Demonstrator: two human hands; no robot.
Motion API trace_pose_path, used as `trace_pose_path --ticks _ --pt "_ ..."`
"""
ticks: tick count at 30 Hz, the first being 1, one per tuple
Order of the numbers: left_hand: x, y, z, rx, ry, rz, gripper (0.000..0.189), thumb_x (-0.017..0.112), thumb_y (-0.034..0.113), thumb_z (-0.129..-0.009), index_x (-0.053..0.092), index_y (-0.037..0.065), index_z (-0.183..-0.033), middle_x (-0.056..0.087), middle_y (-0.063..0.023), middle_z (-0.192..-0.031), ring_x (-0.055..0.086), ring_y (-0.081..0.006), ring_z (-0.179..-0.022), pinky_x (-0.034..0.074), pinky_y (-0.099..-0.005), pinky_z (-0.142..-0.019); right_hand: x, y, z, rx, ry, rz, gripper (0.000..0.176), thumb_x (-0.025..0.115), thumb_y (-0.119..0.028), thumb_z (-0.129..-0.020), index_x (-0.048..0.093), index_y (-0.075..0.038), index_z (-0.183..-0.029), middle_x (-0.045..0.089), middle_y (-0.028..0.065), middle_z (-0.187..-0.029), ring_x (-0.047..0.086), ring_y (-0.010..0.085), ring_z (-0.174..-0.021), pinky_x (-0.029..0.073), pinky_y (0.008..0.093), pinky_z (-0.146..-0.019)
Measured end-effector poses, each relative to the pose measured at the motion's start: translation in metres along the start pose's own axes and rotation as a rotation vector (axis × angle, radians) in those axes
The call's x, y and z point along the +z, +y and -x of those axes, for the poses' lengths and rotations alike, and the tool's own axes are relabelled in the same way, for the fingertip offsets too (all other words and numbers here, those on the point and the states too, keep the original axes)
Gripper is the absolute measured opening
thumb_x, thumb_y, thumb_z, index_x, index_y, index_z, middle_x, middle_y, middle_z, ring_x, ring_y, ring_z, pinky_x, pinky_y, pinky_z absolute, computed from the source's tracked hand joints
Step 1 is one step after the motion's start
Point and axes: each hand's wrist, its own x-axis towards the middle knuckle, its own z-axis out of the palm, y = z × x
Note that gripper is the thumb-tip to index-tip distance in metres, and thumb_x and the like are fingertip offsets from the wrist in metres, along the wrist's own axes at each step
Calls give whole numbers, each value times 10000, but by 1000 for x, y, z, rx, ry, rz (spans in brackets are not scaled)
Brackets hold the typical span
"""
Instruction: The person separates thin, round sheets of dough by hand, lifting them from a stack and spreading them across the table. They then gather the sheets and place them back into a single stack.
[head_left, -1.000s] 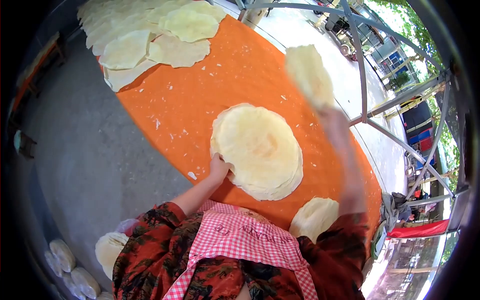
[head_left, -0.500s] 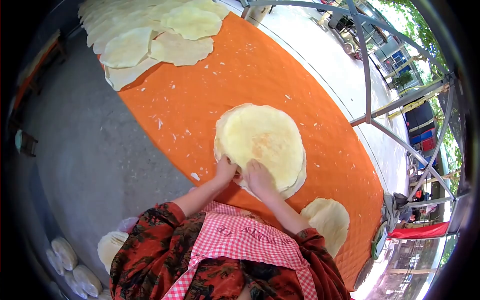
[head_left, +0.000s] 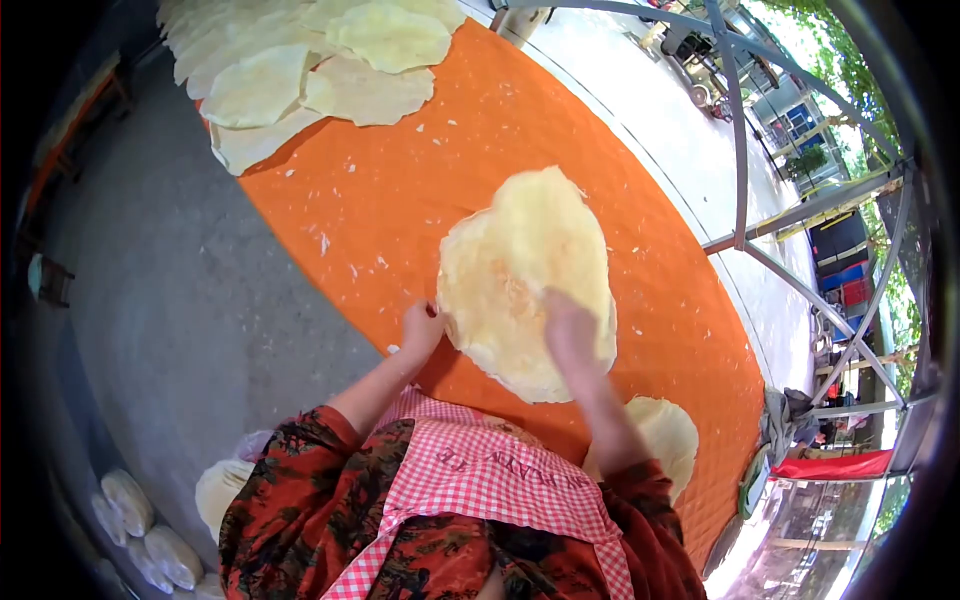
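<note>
A stack of round, thin flatbreads [head_left: 480,330] lies in front of me on an orange cloth. One pale flatbread [head_left: 555,225] from the top is shifted away from me and sticks out past the stack's far edge. My right hand [head_left: 573,330], blurred by motion, is closed at the near part of this sheet. My left hand [head_left: 424,328] is at the stack's left edge, its fingers curled together; whatever is between them is hidden. Brownish spots show on the exposed sheet in the middle of the stack.
Many overlapping flatbreads [head_left: 370,90] cover the far left end of the orange cloth [head_left: 390,200]. Another flatbread [head_left: 665,440] lies right of my forearm. Wrapped bundles [head_left: 172,558] sit at lower left. Metal frame bars [head_left: 738,150] stand along the right.
My right hand has moved right and slightly up, and the top flatbread has shifted away from me, baring the sheet below. My left hand has moved left to the stack's edge.
</note>
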Motion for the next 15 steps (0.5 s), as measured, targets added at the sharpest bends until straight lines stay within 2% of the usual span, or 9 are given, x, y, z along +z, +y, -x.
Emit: trace_pose_path --ticks 2,4,5,8,11,13,14,15 --pt "-3 15 6 -73 -6 17 152 653 116 -759 574 -13 -769 617 -168 -722 609 -282 -696 478 -379 -642 45 -15 22 27 -104 -36 175 489 -38 -810 652 -61 -869 646 174 -797 632 380 -735 497 476 -647" --pt "-1 14 8 -27 -4 3 152 647 114 -764 567 -15 -773 616 -173 -712 610 -284 -684 479 -381 -633 77 -16 32 21 -214 -21 174 488 -65 -809 652 -60 -866 645 181 -793 632 383 -732 494 474 -648" --pt "-1 13 8 -6 -4 -8 152 645 112 -766 564 -16 -775 616 -176 -707 611 -284 -677 480 -382 -629 83 -15 32 30 -198 -35 173 489 -64 -804 652 -58 -863 645 183 -791 633 383 -731 493 475 -648" --pt "-6 29 11 21 -15 -12 157 639 118 -776 554 -14 -778 618 -168 -704 613 -276 -657 482 -377 -612 80 -24 27 57 -179 -67 167 494 -70 -803 649 -56 -863 645 187 -791 635 384 -733 491 474 -650" --pt "8 28 5 25 -52 98 111 625 65 -811 537 4 -786 587 -71 -678 590 -165 -594 475 -291 -511 68 -31 26 53 -266 -52 119 537 -125 -806 620 -57 -857 643 167 -804 633 368 -749 494 458 -661" --pt "13 31 4 -17 -110 198 110 613 88 -838 531 15 -849 586 -68 -717 589 -168 -607 478 -292 -516 60 -48 26 48 -378 -25 155 616 -206 -780 576 -60 -815 639 125 -812 633 339 -764 503 429 -670" --pt "14 34 2 -35 -136 247 115 607 99 -851 529 21 -880 586 -67 -736 589 -169 -613 480 -293 -518 64 -48 29 -10 -320 -32 193 635 -236 -782 581 -60 -839 639 116 -826 633 334 -778 505 426 -684" --pt "9 47 6 -173 -204 410 128 602 114 -861 518 26 -903 587 -73 -763 596 -174 -635 489 -292 -533 69 -46 35 -68 -262 -39 231 653 -266 -784 586 -60 -863 639 108 -839 633 330 -791 507 424 -698"
